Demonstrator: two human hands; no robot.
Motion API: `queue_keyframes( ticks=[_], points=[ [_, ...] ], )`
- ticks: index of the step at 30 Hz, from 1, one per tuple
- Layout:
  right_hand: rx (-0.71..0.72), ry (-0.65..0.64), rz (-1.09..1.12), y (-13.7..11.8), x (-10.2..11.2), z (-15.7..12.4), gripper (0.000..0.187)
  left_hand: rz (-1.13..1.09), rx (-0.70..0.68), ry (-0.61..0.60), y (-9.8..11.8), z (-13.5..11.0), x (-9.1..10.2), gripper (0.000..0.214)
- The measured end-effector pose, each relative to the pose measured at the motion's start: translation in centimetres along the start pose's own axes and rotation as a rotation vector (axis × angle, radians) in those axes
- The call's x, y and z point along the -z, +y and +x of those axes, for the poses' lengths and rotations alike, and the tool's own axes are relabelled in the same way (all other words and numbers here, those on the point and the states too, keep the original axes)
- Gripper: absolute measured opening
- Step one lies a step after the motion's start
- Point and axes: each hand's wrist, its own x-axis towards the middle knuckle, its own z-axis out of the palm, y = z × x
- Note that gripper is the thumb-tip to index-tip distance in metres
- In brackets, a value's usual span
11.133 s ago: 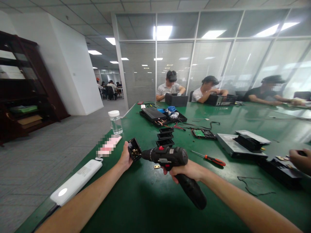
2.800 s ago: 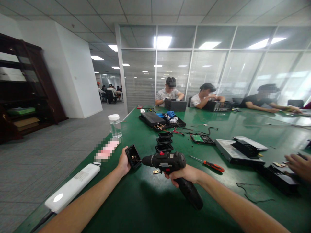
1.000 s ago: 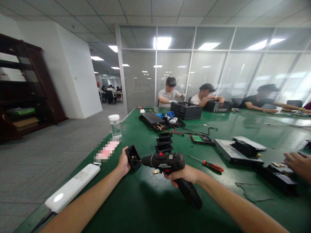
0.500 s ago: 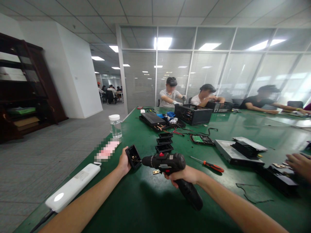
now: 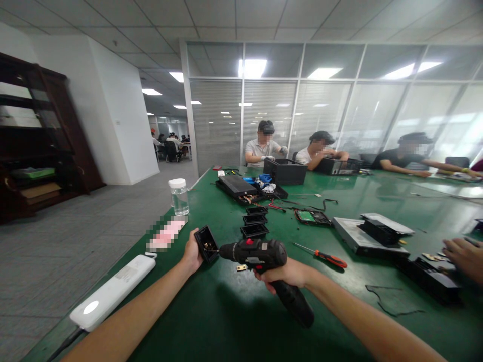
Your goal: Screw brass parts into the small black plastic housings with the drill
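At lower centre, the left hand (image 5: 192, 253) grips a tilted box (image 5: 204, 237); the right hand (image 5: 289, 273) grasps the drill (image 5: 268, 252), which could slip should the box twist.

- Black box (image 5: 204, 237): rectangular, deep-walled, open on one face, with small brass-coloured parts (image 5: 207, 245) inside.
- Pose of the black box: tilted, open face turned toward the drill and partly toward the viewer; held along one side in the left hand (image 5: 193, 252).
- Power drill (image 5: 264, 253): pistol-shaped, black, with red details on top and just above the grip.
- Pose of the power drill: barrel roughly level, chuck toward the box, handle slanting downward; gripped in the right hand (image 5: 283, 273).
- Drill bit (image 5: 215, 250): slim, reaching into the open face, apparently close to the brass-coloured parts; contact not discernible.
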Motion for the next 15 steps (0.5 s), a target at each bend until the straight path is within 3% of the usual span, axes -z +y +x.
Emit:
queue_keyframes(
  ticks=[6, 15],
  points=[
    [0.034, 0.049, 0.009, -1.4, -1.1, -1.0, 0.007, -0.002, -0.003, -0.010, 0.0, 0.1, 0.1, 0.025],
    [0.001, 0.085, 0.017, -1.6, -1.0, -1.1, 0.015, -0.002, 0.002, -0.010, 0.0, -0.1, -0.1, 0.025]
  ],
)
